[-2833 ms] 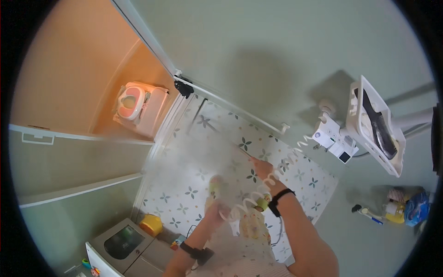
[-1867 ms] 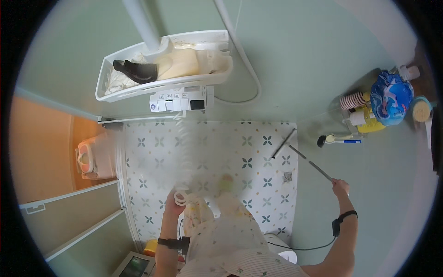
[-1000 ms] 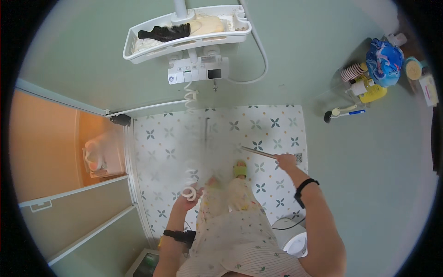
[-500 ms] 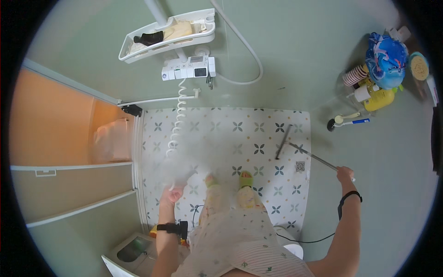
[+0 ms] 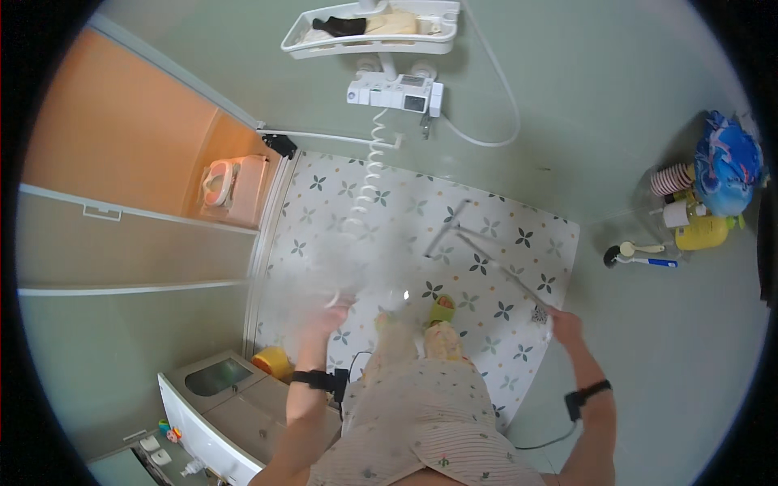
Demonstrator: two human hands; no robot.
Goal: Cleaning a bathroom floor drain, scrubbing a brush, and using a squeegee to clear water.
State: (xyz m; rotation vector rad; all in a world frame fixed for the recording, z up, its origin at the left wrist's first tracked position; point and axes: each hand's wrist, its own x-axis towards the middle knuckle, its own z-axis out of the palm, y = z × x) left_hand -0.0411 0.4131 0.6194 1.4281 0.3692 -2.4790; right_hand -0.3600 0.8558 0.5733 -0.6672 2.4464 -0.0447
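My right hand (image 5: 565, 326) is closed round the long handle of a floor squeegee (image 5: 502, 270). Its thin blade lies slanted on the patterned tiles, a little right of the floor's middle. A white coiled hose (image 5: 373, 174) hangs from the shower unit (image 5: 397, 93) and runs down to my left hand (image 5: 327, 316). That hand is closed on the hand sprayer at the hose's end, mostly hidden by white mist. The mist spreads over the tiled floor (image 5: 304, 215) in front of my feet, which wear green slippers (image 5: 441, 311).
A white shelf (image 5: 373, 44) hangs above the shower unit. Bottles, a blue bag (image 5: 728, 166) and brushes (image 5: 644, 257) are along the right wall. A glass partition with an orange-lit space stands left; a vanity cabinet (image 5: 251, 405) and yellow tub (image 5: 273, 361) are at lower left.
My view has turned, so the shelf sits further right and higher. The squeegee blade has shifted left across the tiles, and my right hand has come inward with it. The left hand keeps spraying.
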